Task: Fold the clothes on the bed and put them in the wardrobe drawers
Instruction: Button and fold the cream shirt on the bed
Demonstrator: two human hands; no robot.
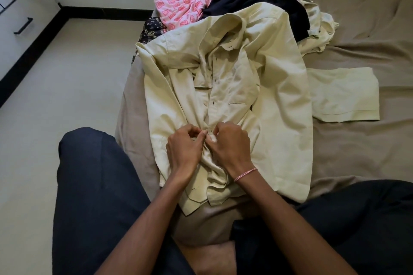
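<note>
The bed with its wrinkled taupe sheet (357, 29) fills the right and upper part of the frame, and I sit at its near corner, my dark trouser legs along the bottom. To the left is pale floor, and in the upper left corner stand the white wardrobe drawers (20, 13) with a black bar handle. Spread down the middle of the frame lies the pale yellow-green collared button shirt (279, 96), collar toward the top, one short sleeve stretched flat toward the right. Behind it, at top centre, the rest of the clothes sit heaped: a black garment (257, 0), a pink cloth with a red geometric print (181, 9) to its left, and a dark floral-patterned fabric (152, 29) peeking out below that at the bed's edge. My left hand (183, 152) and my right hand (232, 147) meet at the lower part of the shirt's front placket, both pinching the cloth between fingertips and thumbs, knuckles nearly touching. A pink and white twisted thread bracelet (245, 174) circles my right wrist. I can read no label, brand or writing anywhere.
</note>
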